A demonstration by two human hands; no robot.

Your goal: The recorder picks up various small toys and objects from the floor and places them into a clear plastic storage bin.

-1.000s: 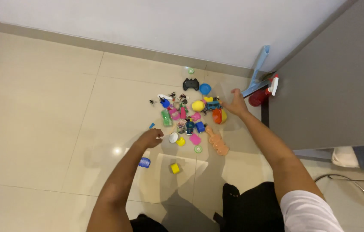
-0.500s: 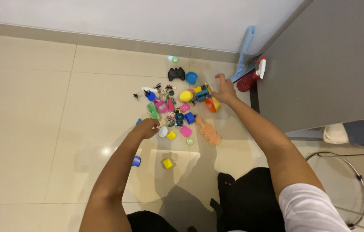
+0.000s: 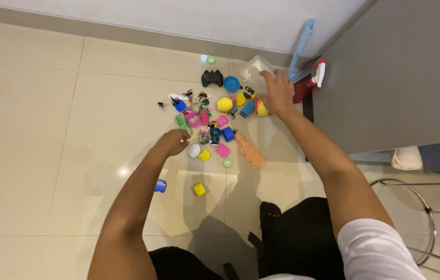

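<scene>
The right hand point(image 3: 278, 93) reaches out to the far edge of a scatter of small toys on the tiled floor point(image 3: 38, 129) and closes its fingers on the rim of a clear plastic tub point(image 3: 253, 72), which sits tilted by the wall beside a blue dish point(image 3: 231, 83) and a black game controller point(image 3: 212, 78). The left hand point(image 3: 172, 142) is curled loosely at the near side of the pile, fingertips just beside a white round lid point(image 3: 194, 150) and a green bottle-shaped toy point(image 3: 182, 122); I cannot tell whether it pinches anything. A red spray bottle point(image 3: 308, 85) with a white trigger stands against the grey door point(image 3: 401, 72).
</scene>
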